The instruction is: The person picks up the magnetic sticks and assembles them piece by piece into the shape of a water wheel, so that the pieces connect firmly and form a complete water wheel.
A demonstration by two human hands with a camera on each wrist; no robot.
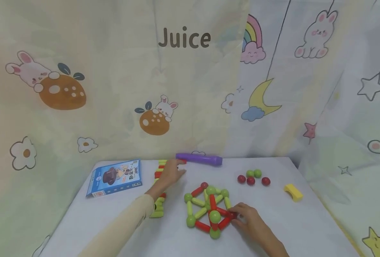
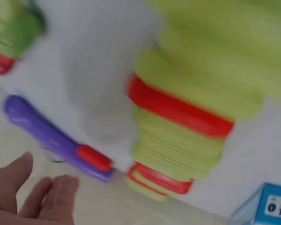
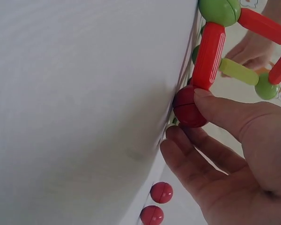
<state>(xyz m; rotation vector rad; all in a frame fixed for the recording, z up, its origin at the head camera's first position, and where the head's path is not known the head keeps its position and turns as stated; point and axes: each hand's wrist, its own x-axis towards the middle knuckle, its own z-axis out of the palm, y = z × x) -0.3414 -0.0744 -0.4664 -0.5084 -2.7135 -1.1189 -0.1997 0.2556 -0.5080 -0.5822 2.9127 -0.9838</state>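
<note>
On the table stands a magnetic ball-and-rod structure (image 1: 200,212) of green and red balls joined by yellow-green and red rods. My right hand (image 1: 249,218) pinches a dark red ball (image 3: 189,107) at its right corner, the thumb on the ball where a red rod (image 3: 210,56) meets it. My left hand (image 1: 169,175) reaches over the far end of a row of rods (image 1: 156,214), thumb and fingers spread apart. Close to its fingertips a loose red rod (image 2: 93,158) lies against the purple stick (image 2: 47,129); nothing shows between the fingers.
A blue box (image 1: 114,178) lies at the back left. Several loose red and green balls (image 1: 250,181) sit at the back right, with a yellow arch block (image 1: 293,192) farther right. A printed cloth (image 1: 190,89) hangs behind the table's back edge.
</note>
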